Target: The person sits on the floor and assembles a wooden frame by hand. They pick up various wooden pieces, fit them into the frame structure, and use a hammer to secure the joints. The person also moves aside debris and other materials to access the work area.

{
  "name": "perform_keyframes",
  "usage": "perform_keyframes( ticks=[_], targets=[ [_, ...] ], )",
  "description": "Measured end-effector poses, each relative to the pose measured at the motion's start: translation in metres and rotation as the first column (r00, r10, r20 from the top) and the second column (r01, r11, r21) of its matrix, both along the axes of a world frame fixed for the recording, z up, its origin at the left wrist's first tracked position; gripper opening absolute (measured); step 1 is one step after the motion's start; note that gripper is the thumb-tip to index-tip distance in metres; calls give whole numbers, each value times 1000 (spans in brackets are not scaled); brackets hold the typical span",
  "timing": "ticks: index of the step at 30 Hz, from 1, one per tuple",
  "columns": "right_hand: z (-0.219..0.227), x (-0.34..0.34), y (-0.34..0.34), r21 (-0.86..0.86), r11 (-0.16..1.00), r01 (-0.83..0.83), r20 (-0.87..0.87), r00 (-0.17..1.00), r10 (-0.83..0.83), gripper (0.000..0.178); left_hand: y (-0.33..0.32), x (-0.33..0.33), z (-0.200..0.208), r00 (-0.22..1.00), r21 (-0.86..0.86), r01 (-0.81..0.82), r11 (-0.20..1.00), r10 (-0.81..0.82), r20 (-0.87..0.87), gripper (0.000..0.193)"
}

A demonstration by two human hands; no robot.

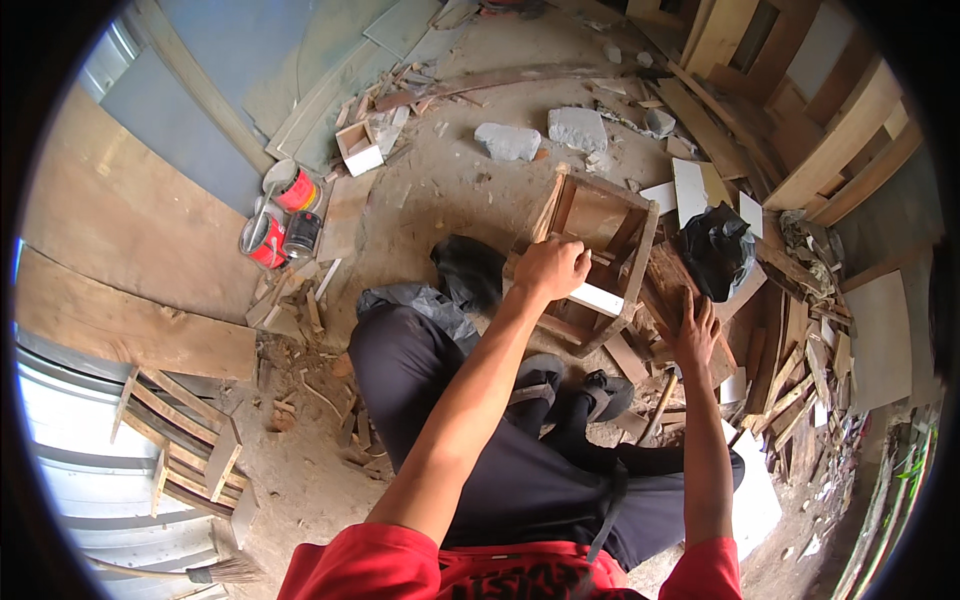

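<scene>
A brown wooden frame (608, 187), box-like with open sides, sits on the ground in front of my knees. My left hand (553, 268) is closed at its near left part; what lies inside the fingers is hidden. A short white strip (598, 299) shows just right of that hand, across the frame. My right hand (697, 338) rests with fingers spread on a worn brown board (672, 285) to the right of the frame. Beyond the right fingers sits a crumpled black plastic bag (717, 250).
Paint cans (265, 240) stand at the left beside a plywood sheet (130, 220). Concrete chunks (577, 129) and a small white-fronted box (360, 149) lie farther off. Scrap wood (790, 370) heaps at the right. A curved stick-like handle (660, 405) is near my sandals (605, 394).
</scene>
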State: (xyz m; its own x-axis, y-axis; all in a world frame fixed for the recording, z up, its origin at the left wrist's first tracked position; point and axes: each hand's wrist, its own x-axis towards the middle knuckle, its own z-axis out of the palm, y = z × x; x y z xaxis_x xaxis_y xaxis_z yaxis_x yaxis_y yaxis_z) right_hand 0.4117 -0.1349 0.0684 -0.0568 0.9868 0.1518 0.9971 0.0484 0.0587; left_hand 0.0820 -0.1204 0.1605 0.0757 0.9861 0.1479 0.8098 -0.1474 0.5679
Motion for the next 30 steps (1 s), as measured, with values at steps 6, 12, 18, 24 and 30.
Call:
perform_keyframes(
  ticks=[6, 12, 18, 24, 30],
  targets=[
    [14, 19, -8, -38, 999, -8, -122, 992, 3, 91, -7, 4, -17, 1000, 154, -17, 988, 14, 19, 33],
    [22, 39, -14, -2, 1000, -25, -233, 972, 24, 77, -23, -2, -28, 986, 275, 143, 951, -112, -125, 38],
    [9, 57, -1, 294, 954, -56, -61, 995, 78, 63, -41, 23, -22, 978, 365, 192, 911, -208, 5, 32],
    [-34, 12, -82, 517, 855, 50, -399, 897, 189, 17, -45, 47, -17, 976, 450, 166, 877, -210, 49, 33],
    [-159, 76, -148, -554, 672, 491, -296, 639, -710, 89, -36, 75, -29, 985, 373, 57, 926, -113, 130, 42]
  ],
)
